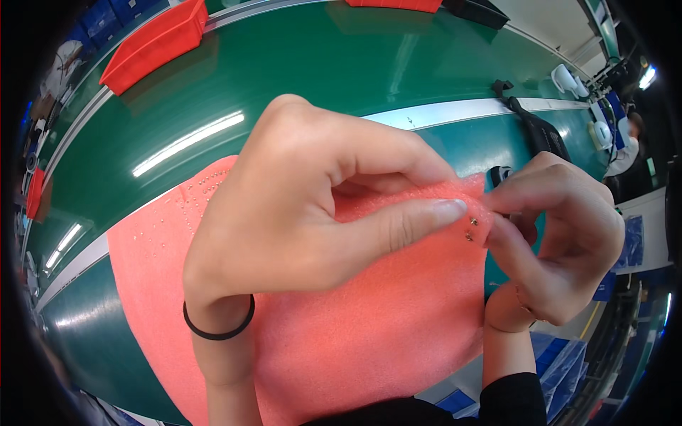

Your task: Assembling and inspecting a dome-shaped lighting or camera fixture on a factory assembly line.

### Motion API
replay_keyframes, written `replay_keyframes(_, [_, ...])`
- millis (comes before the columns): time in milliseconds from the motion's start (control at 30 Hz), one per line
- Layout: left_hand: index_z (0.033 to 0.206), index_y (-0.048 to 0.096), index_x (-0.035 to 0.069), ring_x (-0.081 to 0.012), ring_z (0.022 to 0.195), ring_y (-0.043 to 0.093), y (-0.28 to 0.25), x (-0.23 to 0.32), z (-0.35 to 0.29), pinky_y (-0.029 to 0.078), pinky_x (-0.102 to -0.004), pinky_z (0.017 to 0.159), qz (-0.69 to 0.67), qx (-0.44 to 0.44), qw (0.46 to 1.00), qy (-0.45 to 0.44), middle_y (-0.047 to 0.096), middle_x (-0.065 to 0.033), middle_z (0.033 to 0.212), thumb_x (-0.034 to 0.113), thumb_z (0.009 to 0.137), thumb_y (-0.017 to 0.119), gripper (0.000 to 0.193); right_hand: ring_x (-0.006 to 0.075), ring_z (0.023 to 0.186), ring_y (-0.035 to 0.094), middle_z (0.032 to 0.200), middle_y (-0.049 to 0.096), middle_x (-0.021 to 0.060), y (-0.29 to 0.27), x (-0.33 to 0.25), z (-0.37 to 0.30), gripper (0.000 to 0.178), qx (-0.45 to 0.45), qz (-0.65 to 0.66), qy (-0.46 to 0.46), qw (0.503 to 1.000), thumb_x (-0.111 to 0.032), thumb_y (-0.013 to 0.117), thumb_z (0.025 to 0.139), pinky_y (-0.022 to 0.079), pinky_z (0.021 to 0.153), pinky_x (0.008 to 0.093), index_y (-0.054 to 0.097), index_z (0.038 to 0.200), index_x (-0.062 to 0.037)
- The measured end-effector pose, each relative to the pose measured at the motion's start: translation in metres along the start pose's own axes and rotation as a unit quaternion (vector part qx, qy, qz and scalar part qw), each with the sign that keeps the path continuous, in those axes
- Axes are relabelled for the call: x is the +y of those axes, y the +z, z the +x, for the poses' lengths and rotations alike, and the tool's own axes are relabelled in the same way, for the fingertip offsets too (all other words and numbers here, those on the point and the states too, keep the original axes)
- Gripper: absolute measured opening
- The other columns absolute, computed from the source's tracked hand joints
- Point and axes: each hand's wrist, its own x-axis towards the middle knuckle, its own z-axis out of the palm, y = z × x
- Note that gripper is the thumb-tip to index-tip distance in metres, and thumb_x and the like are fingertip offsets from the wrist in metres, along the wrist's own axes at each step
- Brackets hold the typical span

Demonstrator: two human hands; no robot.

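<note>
The person's left hand (298, 206) has its grip pressed together, thumb and forefinger pinching the upper right corner of a salmon-pink foam sheet (369, 334) that lies across the near edge of the glossy green counter (341, 64). The right hand (561, 248) pinches the same corner from the other side, its fingertips just beside 2 or 3 tiny metal studs (470, 228) set in the foam, while rows of similar small studs (185, 206) dot the sheet's upper left part. A thin black band (220, 328) circles the left wrist, a red plastic bin (153, 46) sits at the counter's far left edge, and a black device (543, 135) lies toward the far right edge.
</note>
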Motion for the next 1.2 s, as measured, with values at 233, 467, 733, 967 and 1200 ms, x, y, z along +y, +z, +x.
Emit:
replay_keyframes(233, [0.083, 0.069, -0.004, -0.0053, 0.049, 0.056, 0.000, 0.003, 0.001, 0.034, -0.0158, 0.041, 0.025, 0.018, 0.999, 0.010, 0.067, -0.0101, 0.066, 0.003, 0.070, 0.067, 0.015, 0.0069, 0.047, 0.042, 0.061, 0.057, 0.0054, 0.003, 0.000, 0.001, 0.016, 0.006, -0.005, 0.013, 1.000, 0.007, 0.069, 0.056, 0.026, 0.043, 0.0189, 0.062, 0.069, 0.0010])
replay_keyframes(467, [0.087, 0.068, -0.005, -0.0070, 0.058, 0.062, 0.004, -0.003, 0.002, 0.040, -0.0162, 0.049, -0.024, 0.028, 0.999, -0.014, 0.068, -0.0101, 0.068, 0.001, 0.073, 0.066, 0.015, 0.0075, 0.048, 0.041, 0.060, 0.057, 0.0053, 0.003, 0.006, 0.004, 0.016, -0.009, 0.002, 0.019, 1.000, 0.006, 0.069, 0.055, 0.027, 0.044, 0.0197, 0.062, 0.068, 0.0017])
replay_keyframes(733, [0.089, 0.068, -0.005, -0.0084, 0.064, 0.063, -0.002, 0.008, 0.003, 0.042, -0.0164, 0.053, -0.011, 0.006, 0.999, -0.050, 0.069, -0.0108, 0.073, 0.000, 0.076, 0.065, 0.015, 0.0081, 0.054, 0.043, 0.071, 0.059, 0.0079, -0.016, 0.003, 0.003, 0.016, 0.015, 0.016, 0.101, 0.995, 0.005, 0.065, 0.060, 0.033, 0.052, 0.0203, 0.061, 0.075, 0.0021])
replay_keyframes(967, [0.089, 0.068, -0.005, -0.0077, 0.062, 0.062, -0.003, 0.009, 0.003, 0.041, -0.0171, 0.052, 0.003, 0.002, 0.999, -0.053, 0.069, -0.0098, 0.073, 0.002, 0.077, 0.065, 0.014, 0.0085, 0.057, 0.046, 0.073, 0.058, 0.0085, -0.011, 0.003, 0.005, 0.015, -0.003, 0.026, 0.076, 0.997, 0.004, 0.064, 0.063, 0.036, 0.057, 0.0210, 0.060, 0.077, 0.0025])
replay_keyframes(1200, [0.089, 0.068, -0.005, -0.0074, 0.061, 0.062, -0.001, 0.006, 0.002, 0.040, -0.0170, 0.050, -0.006, 0.020, 0.998, -0.053, 0.069, -0.0101, 0.073, 0.000, 0.076, 0.065, 0.014, 0.0083, 0.057, 0.045, 0.073, 0.058, 0.0080, -0.007, 0.003, 0.004, 0.014, -0.003, 0.027, 0.068, 0.997, 0.004, 0.064, 0.062, 0.035, 0.057, 0.0202, 0.060, 0.076, 0.0027])
